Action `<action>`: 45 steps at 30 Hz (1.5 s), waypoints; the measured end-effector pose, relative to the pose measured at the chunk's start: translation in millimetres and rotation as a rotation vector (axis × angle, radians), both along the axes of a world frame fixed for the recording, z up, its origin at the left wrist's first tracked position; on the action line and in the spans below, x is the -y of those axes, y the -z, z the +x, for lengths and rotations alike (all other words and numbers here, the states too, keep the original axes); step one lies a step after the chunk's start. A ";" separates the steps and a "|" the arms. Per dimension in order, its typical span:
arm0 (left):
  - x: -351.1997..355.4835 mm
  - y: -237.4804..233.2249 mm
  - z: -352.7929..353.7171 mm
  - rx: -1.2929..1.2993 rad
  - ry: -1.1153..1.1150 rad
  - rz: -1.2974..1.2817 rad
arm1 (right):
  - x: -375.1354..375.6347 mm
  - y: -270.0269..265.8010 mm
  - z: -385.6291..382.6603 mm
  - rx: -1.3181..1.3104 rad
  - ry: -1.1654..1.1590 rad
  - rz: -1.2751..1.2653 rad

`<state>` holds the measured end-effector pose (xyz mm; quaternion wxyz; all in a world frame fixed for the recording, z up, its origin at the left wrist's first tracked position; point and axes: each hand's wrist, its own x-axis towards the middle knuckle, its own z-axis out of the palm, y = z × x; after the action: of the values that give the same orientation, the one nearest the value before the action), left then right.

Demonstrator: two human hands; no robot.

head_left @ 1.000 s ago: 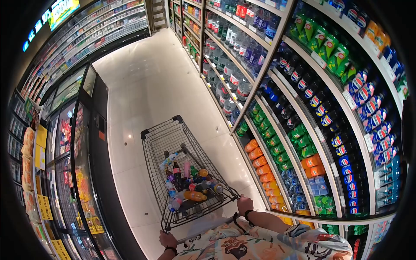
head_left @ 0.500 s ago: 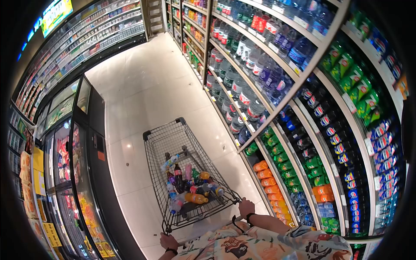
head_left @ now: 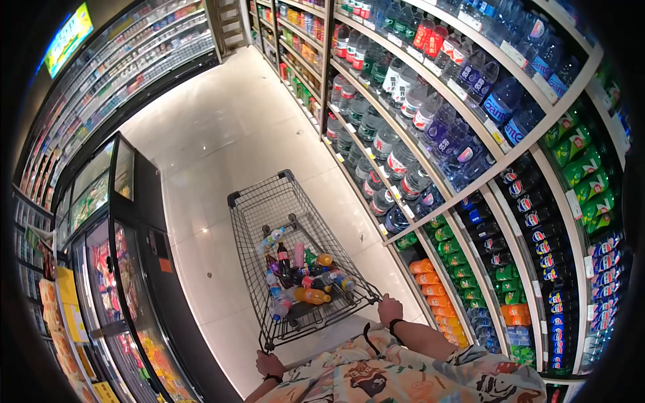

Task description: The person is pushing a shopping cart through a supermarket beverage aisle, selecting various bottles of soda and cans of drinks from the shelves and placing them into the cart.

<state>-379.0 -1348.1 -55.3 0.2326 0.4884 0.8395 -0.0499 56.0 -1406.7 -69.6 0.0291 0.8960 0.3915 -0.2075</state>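
Note:
A wire shopping cart (head_left: 261, 187) stands in front of me. My left hand (head_left: 270, 364) is closed on the left end of its handle. At the handle's right end, my right hand (head_left: 390, 310) has its fingers wrapped round too. Drinks lie jumbled at the near end of the basket. Among them are a dark cola bottle (head_left: 283, 260), an orange drink bottle (head_left: 312, 295), a clear bottle (head_left: 279, 308) and a pink container (head_left: 299, 251). Both wrists wear a dark band.
On the right, tall shelves carry water bottles (head_left: 396, 164), green soda bottles (head_left: 591, 181) and orange bottles (head_left: 433, 289). Glass-door freezers (head_left: 127, 282) line the left. A long chiller (head_left: 154, 47) is at the far left. Pale floor tiles (head_left: 215, 127) run ahead between them.
The view has shifted forward along the aisle; the right-hand shelves appear larger and further right. Both hands keep their hold on the cart handle, and the bottles stay in the basket.

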 end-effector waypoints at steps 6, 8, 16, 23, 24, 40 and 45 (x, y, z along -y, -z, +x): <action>-129.0 -4.9 26.4 -0.019 0.022 -0.012 | -127.5 -3.9 21.9 -0.002 0.024 0.012; -169.5 -5.9 34.8 -0.032 0.021 0.001 | -168.4 -8.5 28.7 -0.003 0.017 0.002; -344.8 -12.9 68.5 -0.025 -0.028 -0.021 | -341.4 -11.8 65.8 0.032 -0.013 -0.069; -483.7 -20.8 97.2 -0.007 -0.001 0.008 | -477.4 -14.0 94.6 0.040 -0.014 -0.015; -498.9 -21.0 100.0 -0.006 -0.007 0.006 | -493.6 -15.6 98.6 0.041 -0.020 -0.017; -825.0 -27.3 124.3 -0.021 0.046 -0.047 | -796.4 -30.4 122.8 -0.043 0.053 -0.021; -929.5 -37.5 140.2 -0.108 0.016 -0.061 | -894.6 -37.4 131.9 -0.057 0.097 -0.034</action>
<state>-238.8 -418.7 -17.8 0.2014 0.4846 0.8449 -0.1035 187.9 -512.0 -32.3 0.0228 0.9070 0.3447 -0.2408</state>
